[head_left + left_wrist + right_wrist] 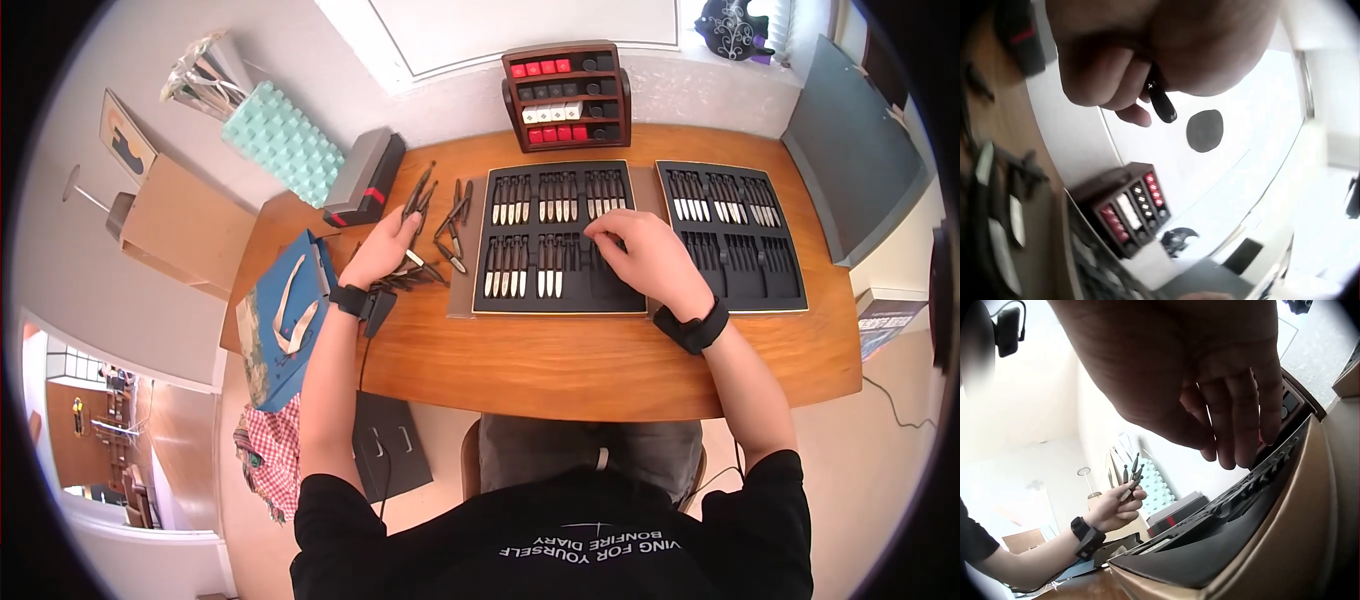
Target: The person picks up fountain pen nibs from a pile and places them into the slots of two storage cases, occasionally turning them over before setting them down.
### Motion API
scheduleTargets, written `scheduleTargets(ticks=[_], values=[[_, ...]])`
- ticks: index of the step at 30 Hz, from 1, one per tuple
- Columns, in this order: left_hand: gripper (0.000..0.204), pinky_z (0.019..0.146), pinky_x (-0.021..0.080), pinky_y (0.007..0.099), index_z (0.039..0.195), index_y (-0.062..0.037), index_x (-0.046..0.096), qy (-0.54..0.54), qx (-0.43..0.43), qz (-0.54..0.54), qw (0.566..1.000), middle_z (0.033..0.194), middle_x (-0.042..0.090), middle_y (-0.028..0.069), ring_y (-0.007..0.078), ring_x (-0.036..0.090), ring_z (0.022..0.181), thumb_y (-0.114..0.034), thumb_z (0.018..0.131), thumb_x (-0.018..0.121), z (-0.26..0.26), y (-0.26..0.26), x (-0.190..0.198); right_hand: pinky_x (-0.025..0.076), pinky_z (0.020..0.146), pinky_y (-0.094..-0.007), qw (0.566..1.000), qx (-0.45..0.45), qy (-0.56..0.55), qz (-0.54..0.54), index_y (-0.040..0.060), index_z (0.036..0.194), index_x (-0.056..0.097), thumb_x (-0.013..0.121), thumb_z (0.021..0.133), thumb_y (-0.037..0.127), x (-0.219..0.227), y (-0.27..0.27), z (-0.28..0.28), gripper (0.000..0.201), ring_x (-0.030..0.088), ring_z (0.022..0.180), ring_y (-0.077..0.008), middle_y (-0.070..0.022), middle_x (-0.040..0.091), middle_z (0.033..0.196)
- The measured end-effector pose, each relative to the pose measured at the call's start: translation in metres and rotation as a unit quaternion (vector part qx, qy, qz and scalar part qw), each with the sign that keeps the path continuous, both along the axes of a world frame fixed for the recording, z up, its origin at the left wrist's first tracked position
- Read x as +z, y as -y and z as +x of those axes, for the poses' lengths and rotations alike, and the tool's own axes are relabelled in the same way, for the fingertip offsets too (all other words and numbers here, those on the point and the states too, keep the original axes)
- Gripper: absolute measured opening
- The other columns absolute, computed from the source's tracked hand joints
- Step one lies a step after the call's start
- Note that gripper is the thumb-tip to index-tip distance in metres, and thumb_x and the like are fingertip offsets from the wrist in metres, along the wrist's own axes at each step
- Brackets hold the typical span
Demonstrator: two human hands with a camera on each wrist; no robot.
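My left hand (380,250) grips several slender dark pieces with knobbed ends (1135,467), raised above the left side of the table. More such pieces, dark with whitish tips, lie loosely scattered (458,205) beside it. My right hand (645,258) hovers over the left black tray (482,215), fingers bent and slightly apart, fingertips near its lower right section; nothing shows between them. Upright rows of dark-and-white pieces (510,267) fill several sections of that tray. To its right lies a second black tray (750,293), with white-tipped pieces in its upper row.
Behind the trays stands a wooden rack (567,97) with red, black and white dice. A dark grey box (365,178) and a turquoise studded object (283,143) stand at the back left. A blue bag (285,320) sits at the table's left edge, a grey panel (855,150) at the right.
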State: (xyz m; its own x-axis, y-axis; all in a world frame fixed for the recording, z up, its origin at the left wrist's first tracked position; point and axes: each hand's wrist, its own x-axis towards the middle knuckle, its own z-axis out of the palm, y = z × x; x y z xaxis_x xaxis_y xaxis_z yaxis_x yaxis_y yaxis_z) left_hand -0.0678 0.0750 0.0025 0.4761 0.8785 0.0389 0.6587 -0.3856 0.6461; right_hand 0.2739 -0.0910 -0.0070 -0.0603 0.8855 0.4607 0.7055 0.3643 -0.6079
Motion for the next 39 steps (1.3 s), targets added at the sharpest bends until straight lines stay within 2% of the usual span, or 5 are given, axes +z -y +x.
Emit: scheduleTargets(ticks=[7,13,16,25,39], values=[[0.037,0.073,0.043,0.0386,0.099,0.0048,0.048,0.108,0.097,0.217,0.965,0.079,0.055,0.0187,0.0350,0.053,0.075,-0.031,0.103,0.038,0.010,-0.016,-0.005,0.052,0.074,-0.0404,1.000,0.000,0.005,-0.005,0.0012,0.090,0.068,0.056,0.085,0.008,0.002,-0.002,0.001,0.015,0.065,0.083,-0.0331,-0.0139,0.068,0.090],[0.038,0.044,0.029,0.0231,0.089,-0.0045,0.049,0.312,-0.020,-0.157,0.937,0.072,0.048,-0.0002,0.0064,0.039,0.051,-0.037,0.104,0.035,0.021,0.023,0.012,0.052,0.074,-0.0392,1.000,-0.003,-0.012,-0.023,0.0007,0.092,0.068,0.058,0.085,0.008,0.002,-0.003,0.002,0.014,0.065,0.083,-0.0338,-0.0158,0.068,0.091],[0.031,0.041,0.023,0.0183,0.089,-0.0102,0.044,0.496,-0.090,-0.311,0.806,0.070,0.037,-0.0030,0.0046,0.028,0.049,-0.036,0.104,0.036,0.053,0.052,0.005,0.052,0.075,-0.0380,0.999,-0.007,-0.017,-0.032,-0.0001,0.093,0.068,0.058,0.085,0.007,0.005,-0.001,0.003,0.015,0.065,0.084,-0.0338,-0.0165,0.068,0.092],[0.038,0.042,0.022,0.0199,0.081,-0.0081,0.042,0.460,-0.196,-0.384,0.776,0.067,0.034,-0.0032,0.0050,0.025,0.049,-0.037,0.105,0.033,0.069,0.079,-0.015,0.053,0.075,-0.0256,0.915,0.110,-0.352,-0.165,-0.0038,0.105,0.065,0.057,0.095,0.011,-0.003,-0.018,-0.013,0.020,0.066,0.088,-0.0136,-0.0085,0.068,0.095],[0.035,0.041,0.022,0.0198,0.080,-0.0106,0.042,0.395,-0.163,-0.437,0.792,0.065,0.034,-0.0053,0.0026,0.025,0.047,-0.036,0.104,0.037,0.069,0.080,-0.019,0.049,0.062,-0.0204,0.920,0.017,-0.364,-0.146,0.0027,0.093,0.064,0.062,0.094,0.019,0.039,-0.035,-0.050,0.017,0.058,0.066,-0.0067,0.0009,0.063,0.077]])
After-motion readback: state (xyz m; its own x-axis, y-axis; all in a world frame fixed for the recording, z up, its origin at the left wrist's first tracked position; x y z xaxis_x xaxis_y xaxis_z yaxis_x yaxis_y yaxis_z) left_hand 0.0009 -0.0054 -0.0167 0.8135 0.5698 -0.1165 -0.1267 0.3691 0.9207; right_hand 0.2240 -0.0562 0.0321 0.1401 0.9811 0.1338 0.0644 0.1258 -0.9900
